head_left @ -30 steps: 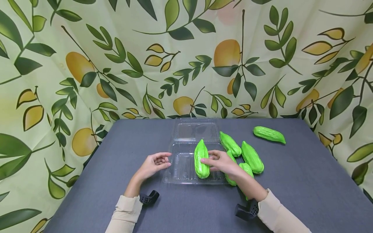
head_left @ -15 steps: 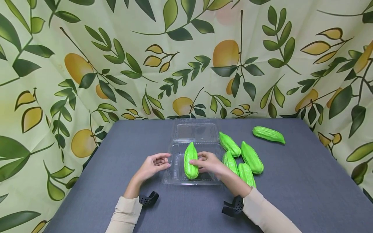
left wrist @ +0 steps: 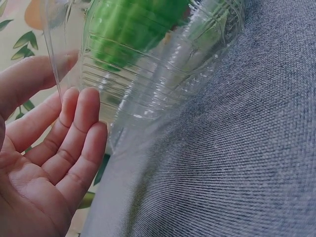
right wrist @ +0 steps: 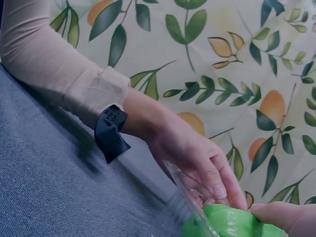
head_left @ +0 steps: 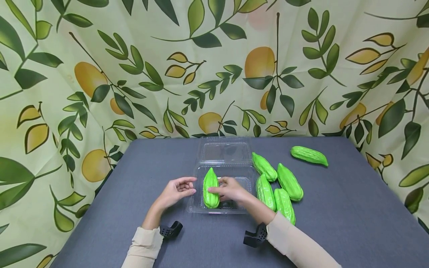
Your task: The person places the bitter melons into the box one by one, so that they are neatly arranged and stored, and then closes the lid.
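The bright green, ridged, spindle-shaped plastic gourd (head_left: 210, 188) that the right hand (head_left: 231, 190) holds is glossy, pointed at its far end and blunt at its near end, and it lies lengthwise in the left part of the clear plastic clamshell box (head_left: 246, 178). The right hand's fingers and thumb curl round the gourd's right side, gripping it. The left hand (head_left: 175, 191) rests on the grey fabric-covered table (head_left: 352, 216) just outside the box's left wall, fingers gently bent and nearly straight, their tips touching the clear wall as the left wrist view shows (left wrist: 74, 128); it grasps nothing. The box stands near the middle of the table, its hinged clear lid (head_left: 225, 150) thrown open and lying flat toward the far edge. The tray of the box contains that one gourd only; the lid carries nothing. Five more gourds of the same kind lie on the table: a cluster of four (head_left: 289, 181) just beside the box's right wall, lying close together, and a single one (head_left: 309, 155) apart toward the far right corner. That makes six gourds in all, one box, and two hands, each wrist bearing a black strap-on camera mount (head_left: 171, 229).
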Motion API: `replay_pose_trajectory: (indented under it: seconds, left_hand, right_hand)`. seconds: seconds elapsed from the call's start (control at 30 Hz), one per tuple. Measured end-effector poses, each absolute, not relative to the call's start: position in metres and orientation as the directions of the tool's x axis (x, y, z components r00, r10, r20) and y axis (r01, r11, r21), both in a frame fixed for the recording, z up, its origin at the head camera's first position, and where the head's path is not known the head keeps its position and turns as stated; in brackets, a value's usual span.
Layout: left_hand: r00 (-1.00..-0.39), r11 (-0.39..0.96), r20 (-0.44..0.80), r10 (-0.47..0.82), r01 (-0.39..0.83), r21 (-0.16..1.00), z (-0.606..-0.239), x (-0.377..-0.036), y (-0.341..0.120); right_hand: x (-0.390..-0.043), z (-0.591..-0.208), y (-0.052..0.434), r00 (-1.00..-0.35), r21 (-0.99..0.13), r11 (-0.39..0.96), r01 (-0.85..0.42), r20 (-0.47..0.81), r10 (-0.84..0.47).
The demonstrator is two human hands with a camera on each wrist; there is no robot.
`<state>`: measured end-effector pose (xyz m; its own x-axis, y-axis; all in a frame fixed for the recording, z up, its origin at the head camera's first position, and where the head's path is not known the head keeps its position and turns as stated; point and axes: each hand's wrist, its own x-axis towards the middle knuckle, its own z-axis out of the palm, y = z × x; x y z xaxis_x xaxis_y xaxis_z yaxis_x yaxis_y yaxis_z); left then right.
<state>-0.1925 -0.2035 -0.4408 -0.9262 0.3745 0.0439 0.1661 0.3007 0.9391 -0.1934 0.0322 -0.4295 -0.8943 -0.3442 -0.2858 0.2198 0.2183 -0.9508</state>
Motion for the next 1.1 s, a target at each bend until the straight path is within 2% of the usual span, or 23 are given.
replay_pose_trajectory:
  seconds: [0.4, 0.7, 1.1]
  left_hand:
    - [-0.928, 0.294, 0.051, 0.370, 0.169, 0.941, -0.440, -0.192, -0.203]
    - [-0.926, 0.293, 0.056, 0.373, 0.175, 0.940, -0.441, -0.192, -0.203]
    - [-0.925, 0.285, 0.054, 0.377, 0.171, 0.943, -0.440, -0.190, -0.202]
  right_hand:
    - [-0.198, -0.430, 0.017, -0.894, -0.929, 0.266, 0.258, -0.334, -0.299]
    - [-0.198, -0.431, 0.017, -0.868, -0.923, 0.260, 0.284, -0.362, -0.338]
    - [-0.193, -0.428, 0.026, -0.891, -0.917, 0.283, 0.281, -0.359, -0.279]
